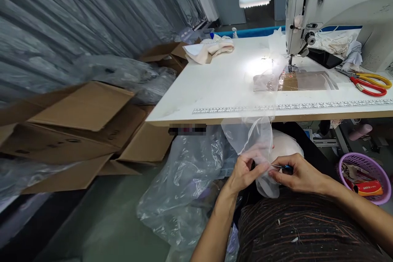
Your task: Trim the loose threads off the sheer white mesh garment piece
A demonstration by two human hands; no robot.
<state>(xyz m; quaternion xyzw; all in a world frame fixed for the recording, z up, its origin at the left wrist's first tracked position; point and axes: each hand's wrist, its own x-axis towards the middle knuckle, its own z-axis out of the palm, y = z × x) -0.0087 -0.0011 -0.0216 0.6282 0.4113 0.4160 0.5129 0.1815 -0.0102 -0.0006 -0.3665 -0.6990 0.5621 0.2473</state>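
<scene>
Left hand (pixel 248 168) pinching sheer white fabric (pixel 259 133), right hand (pixel 296 174) closed on small dark-handled tool (pixel 287 168).
Tool tip is at the fabric beside left thumb; tweezers or snips, too small to tell. Fabric drapes below the table's (pixel 215 84) front edge. Sewing machine (pixel 346 2) above, scissors (pixel 370 84) at right.

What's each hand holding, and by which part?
Left hand: the sheer white fabric, pinched partway along, above its hanging end. Right hand: a small pointed tool, by its dark handle; exact type unclear.
</scene>
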